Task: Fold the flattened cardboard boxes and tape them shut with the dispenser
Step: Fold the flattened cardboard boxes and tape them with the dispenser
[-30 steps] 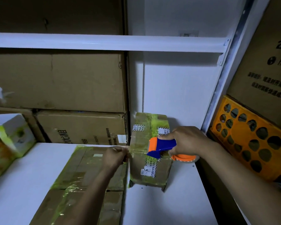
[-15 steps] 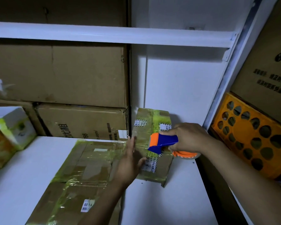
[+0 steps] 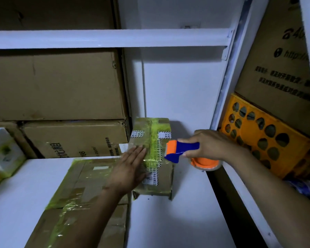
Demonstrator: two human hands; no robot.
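1. Far left, a white-and-green carton [image 3: 4, 154] sits at the edge of the white shelf [image 3: 168, 221], with big stacked cartons [image 3: 61, 86] behind it. I take none of these to be part of my job.

2. Next over, flattened cardboard [image 3: 75, 197] lies flat on the shelf, streaked with yellow-green tape. It is not folded up, so I judge this is work left to do.

3. My left hand [image 3: 129, 170] lies with straight fingers, palm down, against the front face of the small box [image 3: 164, 181]. It presses but grips nothing. I read this as smoothing tape down onto the box.

4. The small box stands upright at the back of the shelf, between the flat cardboard and the shelf's right side. It is already folded into shape and carries bands of yellow-green tape and printed labels. I judge it nearly finished.

5. The tape dispenser [image 3: 184, 149] hangs just beside the box's right edge, orange head toward it. I cannot tell whether it touches the box or whether a strip joins the two.

6. My right hand [image 3: 215, 145] has its fingers curled round the blue handle, holding the dispenser firmly.

7. At far right an orange crate [image 3: 267, 136] leans outside the shelf frame.

8. My estimate: one box about sealed, at least one flat piece to go.
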